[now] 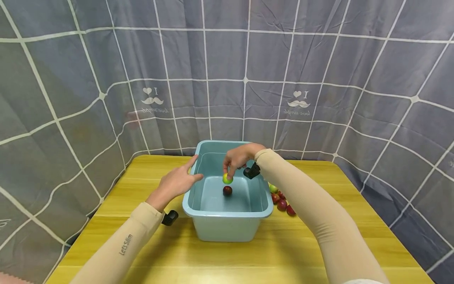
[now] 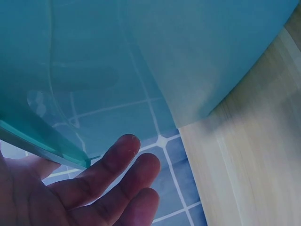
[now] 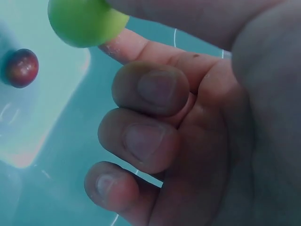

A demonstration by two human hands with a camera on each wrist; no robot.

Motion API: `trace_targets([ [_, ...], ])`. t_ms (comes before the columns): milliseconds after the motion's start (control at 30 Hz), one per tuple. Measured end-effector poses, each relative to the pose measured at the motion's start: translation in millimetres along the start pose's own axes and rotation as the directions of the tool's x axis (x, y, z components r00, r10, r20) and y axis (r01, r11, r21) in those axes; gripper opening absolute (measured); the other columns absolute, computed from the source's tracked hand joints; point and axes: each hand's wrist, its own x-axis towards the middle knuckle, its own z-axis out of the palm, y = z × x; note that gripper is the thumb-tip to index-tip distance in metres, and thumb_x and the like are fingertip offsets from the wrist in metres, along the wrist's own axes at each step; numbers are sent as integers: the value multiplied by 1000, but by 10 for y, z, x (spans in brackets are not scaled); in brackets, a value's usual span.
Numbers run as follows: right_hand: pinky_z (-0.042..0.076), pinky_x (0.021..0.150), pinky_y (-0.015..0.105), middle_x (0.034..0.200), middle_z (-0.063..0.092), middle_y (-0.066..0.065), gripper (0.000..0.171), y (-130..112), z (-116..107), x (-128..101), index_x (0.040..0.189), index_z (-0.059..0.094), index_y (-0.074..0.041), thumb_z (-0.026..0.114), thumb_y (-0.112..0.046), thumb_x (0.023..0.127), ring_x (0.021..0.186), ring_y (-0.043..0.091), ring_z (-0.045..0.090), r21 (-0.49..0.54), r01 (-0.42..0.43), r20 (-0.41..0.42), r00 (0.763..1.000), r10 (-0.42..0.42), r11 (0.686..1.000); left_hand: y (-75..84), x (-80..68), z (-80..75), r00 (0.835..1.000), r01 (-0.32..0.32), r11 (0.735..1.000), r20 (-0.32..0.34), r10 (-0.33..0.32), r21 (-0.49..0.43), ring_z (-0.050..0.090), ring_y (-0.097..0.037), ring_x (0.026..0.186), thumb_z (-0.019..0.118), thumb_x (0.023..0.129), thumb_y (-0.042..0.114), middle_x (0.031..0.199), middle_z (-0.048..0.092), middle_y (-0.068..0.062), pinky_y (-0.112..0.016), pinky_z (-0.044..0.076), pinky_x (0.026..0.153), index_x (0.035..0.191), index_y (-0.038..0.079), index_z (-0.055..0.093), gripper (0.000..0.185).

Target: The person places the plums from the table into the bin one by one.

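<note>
My right hand [image 1: 238, 157] reaches into a light blue plastic basin [image 1: 227, 214]. Its thumb and index finger pinch a small round green fruit [image 1: 227, 179] above the basin floor, while the other fingers curl loosely. In the right wrist view the green fruit [image 3: 87, 21] sits between those two fingertips. Below it, a dark red round fruit, plum-like [image 1: 227, 191], lies on the basin floor. My left hand [image 1: 175, 183] is at the basin's left rim, fingers spread. The left wrist view puts the rim between its thumb and fairly straight fingers [image 2: 113, 165].
Several red fruits [image 1: 281, 205] and a green one [image 1: 273, 189] lie on the wooden table [image 1: 149, 244] right of the basin, partly hidden by my right forearm. A grey checked curtain [image 1: 227, 98] hangs behind and along both sides of the table.
</note>
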Motion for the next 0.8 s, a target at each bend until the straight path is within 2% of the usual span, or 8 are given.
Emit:
trace_targets([
  [300, 36, 59, 27, 80, 59, -5, 18, 73, 18, -51, 108, 72, -18, 73, -28, 93, 55, 8, 36, 40, -1, -7, 1000, 1, 999, -10, 19, 34, 1000, -11, 1000, -5, 11, 0, 54, -44, 130, 52, 95, 57, 156, 44, -16, -53, 51, 81, 163, 37, 14, 80],
  [400, 37, 59, 26, 78, 57, -6, 20, 91, 5, -106, 111, 72, -19, 72, -29, 93, 57, 8, 38, 24, 18, -17, 1000, -18, 1000, -10, 19, 48, 1000, -5, 1000, 0, 5, 2, 55, -43, 129, 52, 94, 57, 156, 45, -15, -50, 51, 78, 163, 37, 14, 81],
  [533, 36, 58, 26, 76, 54, -4, 22, 120, -53, -215, 114, 70, -18, 71, -28, 94, 58, 10, 37, 13, 41, -57, 998, -40, 999, 0, 33, 39, 1000, -4, 1000, -11, 4, -7, 56, -42, 128, 52, 94, 57, 156, 45, -14, -47, 50, 73, 162, 38, 13, 81],
  [800, 35, 60, 27, 69, 49, -3, 28, 240, -57, -421, 117, 68, -18, 72, -33, 94, 58, 11, 36, 85, 84, -120, 990, -74, 993, -3, 28, 16, 1000, 1, 1000, 0, -1, -20, 53, -44, 131, 52, 95, 57, 158, 43, -14, -50, 51, 78, 163, 38, 12, 81],
])
